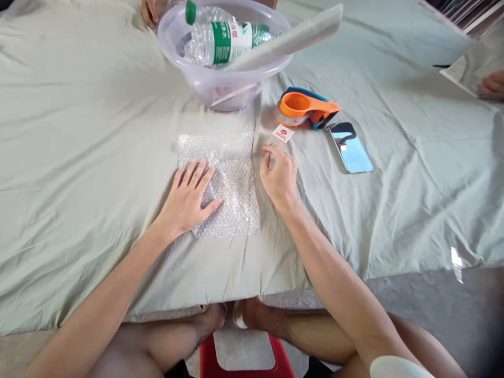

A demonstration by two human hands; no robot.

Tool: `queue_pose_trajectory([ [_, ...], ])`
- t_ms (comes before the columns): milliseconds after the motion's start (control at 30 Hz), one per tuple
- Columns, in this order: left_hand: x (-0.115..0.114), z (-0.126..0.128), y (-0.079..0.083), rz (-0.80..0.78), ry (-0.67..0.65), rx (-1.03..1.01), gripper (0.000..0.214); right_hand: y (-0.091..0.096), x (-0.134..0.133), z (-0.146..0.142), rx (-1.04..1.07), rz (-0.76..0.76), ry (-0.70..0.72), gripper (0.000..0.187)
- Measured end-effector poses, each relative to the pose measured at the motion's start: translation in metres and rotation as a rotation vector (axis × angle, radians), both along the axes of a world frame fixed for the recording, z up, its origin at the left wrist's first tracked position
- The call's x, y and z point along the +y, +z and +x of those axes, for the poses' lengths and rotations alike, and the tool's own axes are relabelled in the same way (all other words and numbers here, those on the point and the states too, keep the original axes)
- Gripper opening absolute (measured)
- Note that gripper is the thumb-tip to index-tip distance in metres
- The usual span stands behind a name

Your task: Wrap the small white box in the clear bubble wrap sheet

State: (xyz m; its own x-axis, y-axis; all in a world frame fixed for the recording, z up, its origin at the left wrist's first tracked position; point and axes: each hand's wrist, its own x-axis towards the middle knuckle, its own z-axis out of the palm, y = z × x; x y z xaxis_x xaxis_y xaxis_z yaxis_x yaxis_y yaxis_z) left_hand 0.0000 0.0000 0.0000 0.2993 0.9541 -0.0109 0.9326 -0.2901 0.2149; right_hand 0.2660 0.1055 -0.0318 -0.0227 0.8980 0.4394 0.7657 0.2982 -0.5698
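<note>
Red stool: nearest item, below both hands, past the edge of the cloth-covered table.

Left hand: flat, palm down, fingers spread, resting on the near-left part of the bubble wrap sheet. The sheet lies flat between the two hands, reaching beyond the left fingertips.

Right hand: just beside the sheet's right edge, fingers curled; cannot tell whether they grip anything. Small white packet with a red mark lies just beyond its fingertips; contact unclear.

Phone: right of and slightly beyond the right hand, screen reflecting.

Orange tape dispenser: beyond the right hand and the packet, on its side, near the phone.

Translucent basin: beyond both hands, holding plastic bottles; a long pale roll leans out over its right rim.

Another person's hand: farthest, at the basin's left rim.
</note>
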Motion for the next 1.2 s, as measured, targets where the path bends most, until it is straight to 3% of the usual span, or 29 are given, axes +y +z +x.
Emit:
queue_pose_trajectory([
  [200,0.0,-0.001,-0.001,-0.004,0.005,0.007,0.083,0.004,-0.001,-0.001,-0.094,-0.035,-0.206,0.035],
  [333,0.0,0.001,0.0,-0.024,0.011,0.022,0.085,-0.001,0.002,0.001,-0.129,-0.092,-0.282,0.048],
  [500,0.001,0.0,-0.001,-0.032,0.011,0.002,0.087,-0.004,0.005,0.005,-0.134,-0.124,-0.271,0.076],
  [633,0.002,-0.002,-0.004,-0.03,0.012,-0.02,0.089,0.004,0.0,0.005,-0.023,0.121,-0.126,0.057],
  [733,0.003,-0.001,-0.006,-0.017,0.027,-0.028,0.099,0.012,-0.01,-0.004,-0.015,0.29,0.163,0.047],
  [800,0.003,0.0,-0.006,-0.013,0.036,-0.035,0.103,0.015,-0.019,-0.013,-0.129,0.205,0.47,0.057],
  [867,0.002,0.0,-0.005,-0.015,0.032,-0.04,0.102,0.016,-0.028,-0.022,-0.268,0.023,0.686,0.073],
  [967,0.003,-0.006,-0.002,-0.023,0.005,-0.044,0.089,0.016,-0.036,-0.029,-0.371,-0.149,0.738,0.087],
  [1067,0.002,-0.019,-0.001,-0.033,-0.03,-0.046,0.075,0.016,-0.037,-0.027,-0.392,-0.184,0.724,0.088],
  [1200,-0.016,-0.035,0.0,-0.013,-0.01,-0.005,0.08,0.017,-0.035,-0.025,-0.401,-0.193,0.734,0.087],
])
